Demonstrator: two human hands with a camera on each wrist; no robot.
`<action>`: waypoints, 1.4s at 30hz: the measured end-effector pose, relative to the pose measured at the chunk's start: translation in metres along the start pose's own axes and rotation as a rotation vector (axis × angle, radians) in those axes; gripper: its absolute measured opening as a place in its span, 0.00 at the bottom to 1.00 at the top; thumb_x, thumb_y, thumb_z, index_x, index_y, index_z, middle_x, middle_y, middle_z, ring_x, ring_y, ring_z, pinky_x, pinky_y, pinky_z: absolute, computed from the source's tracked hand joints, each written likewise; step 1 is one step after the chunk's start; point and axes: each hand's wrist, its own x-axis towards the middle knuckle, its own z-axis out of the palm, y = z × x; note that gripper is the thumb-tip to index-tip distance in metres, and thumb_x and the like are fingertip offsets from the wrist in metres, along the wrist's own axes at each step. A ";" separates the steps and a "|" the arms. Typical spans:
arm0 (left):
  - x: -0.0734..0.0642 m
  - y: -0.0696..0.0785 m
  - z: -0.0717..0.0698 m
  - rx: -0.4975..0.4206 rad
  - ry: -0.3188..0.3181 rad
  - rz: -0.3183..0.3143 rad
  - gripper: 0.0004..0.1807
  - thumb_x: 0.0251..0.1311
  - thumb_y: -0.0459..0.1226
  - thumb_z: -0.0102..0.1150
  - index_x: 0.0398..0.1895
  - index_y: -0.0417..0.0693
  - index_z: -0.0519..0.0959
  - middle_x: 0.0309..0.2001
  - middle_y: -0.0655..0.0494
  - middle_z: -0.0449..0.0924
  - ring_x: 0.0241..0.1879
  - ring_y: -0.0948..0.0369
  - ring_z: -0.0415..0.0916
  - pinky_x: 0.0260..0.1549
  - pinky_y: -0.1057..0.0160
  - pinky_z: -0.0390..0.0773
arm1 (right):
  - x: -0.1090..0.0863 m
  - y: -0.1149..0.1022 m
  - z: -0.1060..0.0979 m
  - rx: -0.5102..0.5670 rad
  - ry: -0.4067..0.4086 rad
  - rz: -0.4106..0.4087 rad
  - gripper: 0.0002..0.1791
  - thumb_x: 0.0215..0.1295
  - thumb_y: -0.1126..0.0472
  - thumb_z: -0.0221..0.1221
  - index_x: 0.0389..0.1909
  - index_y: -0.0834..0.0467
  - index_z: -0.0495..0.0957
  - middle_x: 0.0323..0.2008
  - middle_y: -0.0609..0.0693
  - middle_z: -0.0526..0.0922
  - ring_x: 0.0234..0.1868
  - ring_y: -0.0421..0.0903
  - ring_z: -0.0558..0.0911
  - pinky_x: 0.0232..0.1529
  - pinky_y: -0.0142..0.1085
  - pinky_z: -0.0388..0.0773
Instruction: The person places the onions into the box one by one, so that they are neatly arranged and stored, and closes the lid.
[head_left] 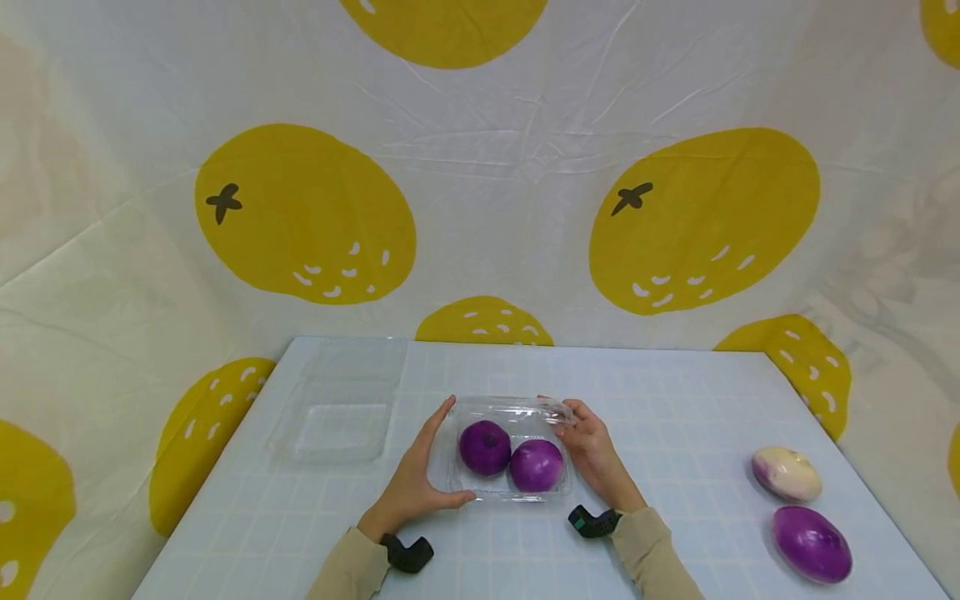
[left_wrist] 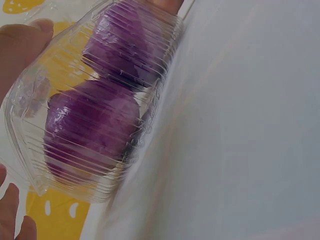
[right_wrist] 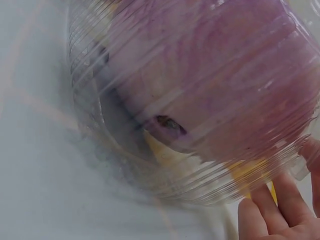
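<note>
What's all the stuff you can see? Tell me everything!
Table: one, pale with faint grid lines, underneath
See-through boxes: two, colourless, one mid-table, one back left
Boxed vegetables: two, purple, inside the middle box
Loose vegetables: two, one purple, one cream and purple, table's right side
Cloth backdrop: number unclear, whitish, around the table
Fruit prints: nine, yellow, on the cloth
Sleeves: two, beige, near the wrists
Wrist devices: two, black, one per wrist
Hands: left and right, bare, at the middle box's sides
</note>
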 end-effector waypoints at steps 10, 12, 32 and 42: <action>0.008 0.031 -0.010 -0.043 0.019 0.102 0.59 0.30 0.34 0.84 0.70 0.29 0.59 0.72 0.31 0.58 0.70 0.33 0.54 0.73 0.62 0.52 | -0.002 -0.002 0.011 -0.126 0.143 0.008 0.13 0.61 0.77 0.52 0.45 0.65 0.66 0.45 0.52 0.77 0.47 0.43 0.74 0.40 0.26 0.74; 0.008 0.032 -0.011 -0.048 0.018 0.110 0.58 0.31 0.33 0.83 0.69 0.29 0.60 0.70 0.28 0.58 0.69 0.32 0.55 0.73 0.62 0.52 | -0.003 -0.003 0.011 -0.148 0.149 0.002 0.12 0.61 0.77 0.52 0.44 0.66 0.66 0.43 0.52 0.76 0.45 0.43 0.74 0.35 0.25 0.73; -0.005 -0.003 -0.003 -0.139 0.026 0.121 0.40 0.74 0.58 0.36 0.71 0.32 0.60 0.74 0.33 0.54 0.75 0.41 0.49 0.74 0.63 0.46 | -0.006 -0.033 0.006 -0.212 -0.046 -0.012 0.20 0.76 0.61 0.46 0.55 0.76 0.63 0.67 0.69 0.67 0.70 0.47 0.65 0.74 0.52 0.47; -0.004 -0.008 -0.002 -0.128 0.096 0.084 0.29 0.75 0.48 0.38 0.66 0.35 0.67 0.71 0.33 0.59 0.72 0.40 0.55 0.73 0.64 0.50 | -0.028 -0.047 0.013 -0.305 -0.072 0.095 0.31 0.72 0.67 0.45 0.73 0.68 0.48 0.73 0.71 0.51 0.74 0.67 0.53 0.61 0.24 0.66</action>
